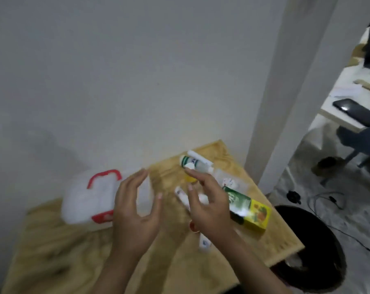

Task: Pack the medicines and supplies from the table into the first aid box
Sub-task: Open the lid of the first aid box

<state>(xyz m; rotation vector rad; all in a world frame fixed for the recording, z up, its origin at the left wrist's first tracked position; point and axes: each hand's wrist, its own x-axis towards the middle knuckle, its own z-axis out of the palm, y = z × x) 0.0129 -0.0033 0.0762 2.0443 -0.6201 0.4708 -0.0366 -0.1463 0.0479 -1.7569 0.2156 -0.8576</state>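
Note:
A white first aid box (pixel 88 198) with red handle and red clasp lies on the wooden table (pixel 52 251) at the left, blurred by motion. My left hand (pixel 135 211) hovers open just right of it, fingers spread, holding nothing. My right hand (pixel 209 204) hangs open over the supplies, which it partly hides. Around it lie a green-labelled white bottle (pixel 192 163), a green and yellow carton (pixel 249 209), a clear packet (pixel 230 181), a white tube (pixel 183 197), a small red item (pixel 193 227) and another white tube (pixel 204 244).
A white wall stands behind the table. A dark round bin (pixel 320 251) sits on the floor beyond the table's right edge. Cables (pixel 328 202) trail on the floor. A desk with a dark phone (pixel 353 111) stands at the far right.

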